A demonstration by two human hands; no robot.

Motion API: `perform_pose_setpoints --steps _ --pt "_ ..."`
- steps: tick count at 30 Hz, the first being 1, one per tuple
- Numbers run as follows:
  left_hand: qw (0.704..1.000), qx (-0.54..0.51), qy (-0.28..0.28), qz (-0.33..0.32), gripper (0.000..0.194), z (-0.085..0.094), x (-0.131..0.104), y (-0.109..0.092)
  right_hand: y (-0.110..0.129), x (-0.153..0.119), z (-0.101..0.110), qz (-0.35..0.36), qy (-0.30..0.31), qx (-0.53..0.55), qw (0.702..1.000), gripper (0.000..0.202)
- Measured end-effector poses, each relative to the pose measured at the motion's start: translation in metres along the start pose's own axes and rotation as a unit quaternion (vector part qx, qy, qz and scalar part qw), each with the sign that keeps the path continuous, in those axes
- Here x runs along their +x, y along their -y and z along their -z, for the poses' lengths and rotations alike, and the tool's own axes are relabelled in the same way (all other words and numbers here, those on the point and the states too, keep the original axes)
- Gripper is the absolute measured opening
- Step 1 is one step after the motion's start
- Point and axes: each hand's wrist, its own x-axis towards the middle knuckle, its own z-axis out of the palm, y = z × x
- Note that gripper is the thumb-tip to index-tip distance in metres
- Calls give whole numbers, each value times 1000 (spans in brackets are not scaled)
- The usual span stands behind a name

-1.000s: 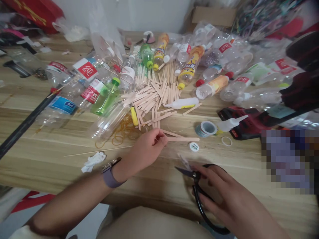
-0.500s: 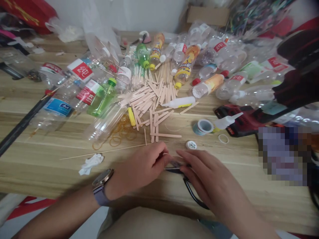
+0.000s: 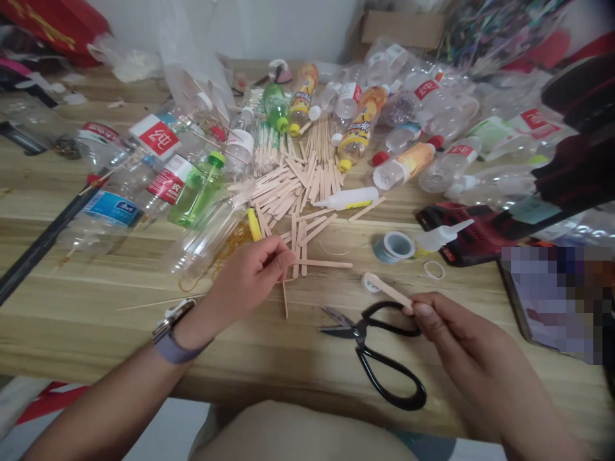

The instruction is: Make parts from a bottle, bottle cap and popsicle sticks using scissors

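My right hand (image 3: 461,339) pinches a short wooden craft stick (image 3: 387,289) that points up and left, just above the black-handled scissors (image 3: 379,349) lying on the wooden table (image 3: 96,307). My left hand (image 3: 250,275), with a watch on the wrist, has its fingertips closed at the near edge of the pile of craft sticks (image 3: 298,192). A thin stick (image 3: 285,298) lies just below those fingers; whether they grip anything is unclear.
Many empty plastic bottles (image 3: 158,160) lie across the back of the table. A glue bottle (image 3: 348,198), a tape roll (image 3: 394,246), rubber bands (image 3: 230,246), a red tool (image 3: 475,237), a bottle cap (image 3: 369,282) and a long skewer (image 3: 144,304) are nearby. A blurred device (image 3: 552,301) sits at right.
My right hand let go of the scissors, which now lie on the table, and lifted away right with a short stick. My left hand moved up to the stick pile.
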Motion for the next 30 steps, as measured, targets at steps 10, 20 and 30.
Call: perform_pose_setpoints --steps 10,20,30 --pt "922 374 72 -61 10 -27 42 -8 9 -3 -10 -47 39 66 996 31" --pt "910 409 15 -71 22 -26 88 -13 12 -10 -17 -67 113 93 987 35" --pt "924 256 151 -242 22 -21 -8 -40 15 -8 -22 -37 128 103 986 33"
